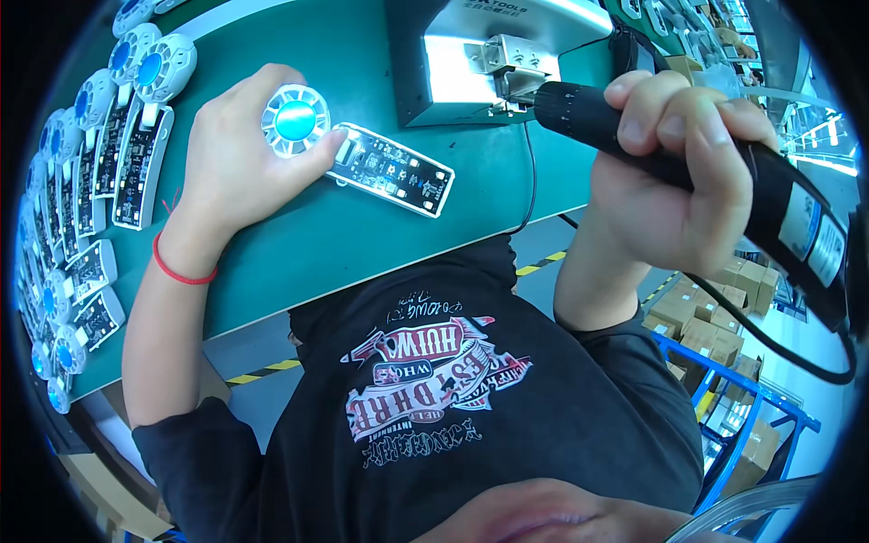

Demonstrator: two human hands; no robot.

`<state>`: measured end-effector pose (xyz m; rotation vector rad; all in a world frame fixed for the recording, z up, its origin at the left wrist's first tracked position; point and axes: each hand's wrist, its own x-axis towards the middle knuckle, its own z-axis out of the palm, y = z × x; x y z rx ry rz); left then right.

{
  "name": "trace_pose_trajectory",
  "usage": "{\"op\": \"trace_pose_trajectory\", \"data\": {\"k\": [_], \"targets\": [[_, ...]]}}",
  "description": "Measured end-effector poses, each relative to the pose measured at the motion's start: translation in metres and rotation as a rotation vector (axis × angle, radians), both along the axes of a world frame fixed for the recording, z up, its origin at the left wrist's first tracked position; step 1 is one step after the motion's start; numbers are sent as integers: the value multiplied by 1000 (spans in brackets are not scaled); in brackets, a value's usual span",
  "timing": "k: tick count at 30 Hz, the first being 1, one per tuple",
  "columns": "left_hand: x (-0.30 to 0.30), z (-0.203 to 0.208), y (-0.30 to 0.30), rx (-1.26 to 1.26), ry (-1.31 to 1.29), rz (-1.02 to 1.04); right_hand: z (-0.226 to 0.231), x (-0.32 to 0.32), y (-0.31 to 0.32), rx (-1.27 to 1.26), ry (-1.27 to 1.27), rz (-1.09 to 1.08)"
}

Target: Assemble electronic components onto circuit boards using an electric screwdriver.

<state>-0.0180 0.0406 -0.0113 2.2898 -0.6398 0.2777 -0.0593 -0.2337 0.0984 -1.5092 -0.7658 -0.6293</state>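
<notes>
My left hand [226, 154], wearing a red string at the wrist, is closed around a small white housing [394, 172]. Its round spoked head has a shiny blue centre, and its straight handle exposes a black circuit board; it looks like a handheld fan's shell. My right hand [679, 163] is wrapped round a black electric screwdriver [579, 113], held nearly level. The screwdriver's nose points left at the metal outlet of a screw feeder [444, 90]. Whether the bit touches the outlet I cannot tell.
Rows of similar white housings [145, 163] line the left side of the green bench [317, 240]. A black cable [760, 321] loops down from the screwdriver's rear, and a thin cord hangs beside the feeder. Cardboard boxes [706, 321] sit on a blue rack at right.
</notes>
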Motion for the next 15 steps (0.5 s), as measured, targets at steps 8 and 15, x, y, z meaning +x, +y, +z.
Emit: {"op": "trace_pose_trajectory", "data": {"k": [8, 15], "targets": [[-1, 7, -4, 12, -75, -19, 5, -9, 9, 65, 213, 385], [-2, 5, -6, -39, -69, -42, -20, -5, 56, 66, 273, 389]]}}
